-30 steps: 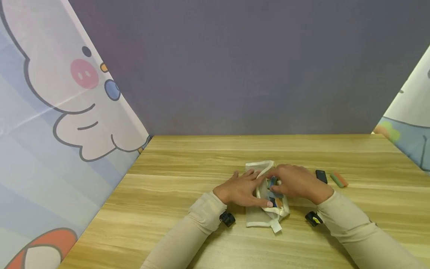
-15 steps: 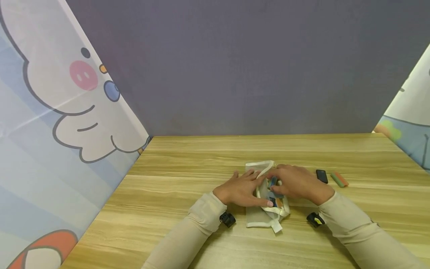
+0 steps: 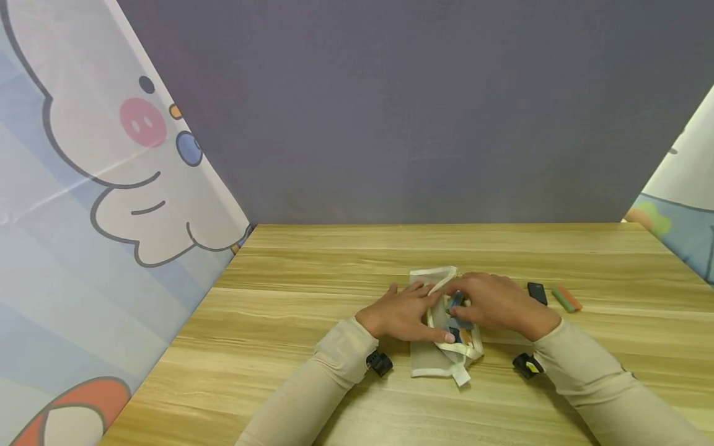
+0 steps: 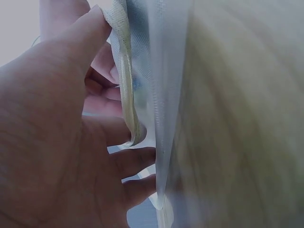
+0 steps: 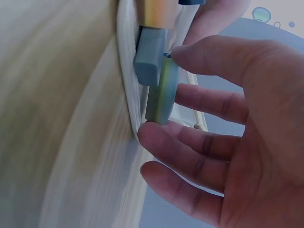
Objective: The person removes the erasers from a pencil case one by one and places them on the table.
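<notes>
A see-through bag (image 3: 426, 359) with a white edge is laid on the wooden table (image 3: 312, 272), with its mouth open. The bag is pressed by the left hand (image 3: 404, 314), whose fingers are spread and mostly straight, with the thumb laid over the open mouth. In the mouth of the bag, a striped block (image 5: 164, 90) of green, yellow and blue is pinched by the thumb and fingers of the right hand (image 3: 493, 303). Beside it in the bag, a grey-blue block (image 5: 150, 56) and an orange block (image 5: 159, 13) can be seen. A white tag (image 3: 460, 375) is joined to the near end of the bag, too small to be read. To the right of the right hand, a black block (image 3: 537, 293) and an orange and green block (image 3: 566, 299) are set near each other on the table; the marks on the black block cannot be made out.
</notes>
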`<state>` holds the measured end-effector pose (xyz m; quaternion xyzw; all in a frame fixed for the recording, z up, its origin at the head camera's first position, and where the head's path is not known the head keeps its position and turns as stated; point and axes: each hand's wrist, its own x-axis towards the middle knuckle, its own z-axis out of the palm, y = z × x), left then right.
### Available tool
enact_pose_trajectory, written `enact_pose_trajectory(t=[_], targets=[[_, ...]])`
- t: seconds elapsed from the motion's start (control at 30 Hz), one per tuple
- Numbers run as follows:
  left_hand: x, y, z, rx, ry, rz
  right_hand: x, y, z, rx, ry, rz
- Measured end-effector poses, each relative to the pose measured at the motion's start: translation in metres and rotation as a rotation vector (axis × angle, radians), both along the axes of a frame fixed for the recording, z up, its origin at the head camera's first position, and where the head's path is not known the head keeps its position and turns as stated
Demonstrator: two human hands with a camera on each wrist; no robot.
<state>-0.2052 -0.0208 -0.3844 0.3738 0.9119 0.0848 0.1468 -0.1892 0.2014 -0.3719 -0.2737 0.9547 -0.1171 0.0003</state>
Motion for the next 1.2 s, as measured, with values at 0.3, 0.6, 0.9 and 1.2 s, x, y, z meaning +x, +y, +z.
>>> enact_pose_trajectory(t=[0.3, 0.6, 0.9, 1.2], targets=[[0.000, 0.000, 0.001, -0.007, -0.007, 0.012, 0.000, 0.003, 0.003, -0.040, -0.004, -0.004], [0.000, -0.001, -0.001, -0.008, -0.003, 0.017, 0.003, 0.003, 0.006, -0.053, -0.023, -0.022], [-0.002, 0.002, -0.001, -0.006, 0.000, 0.008, 0.009, 0.012, 0.010, -0.118, -0.025, -0.033], [-0.006, 0.004, -0.002, -0.014, 0.009, 0.017, 0.012, 0.023, 0.011, -0.185, -0.048, -0.056]])
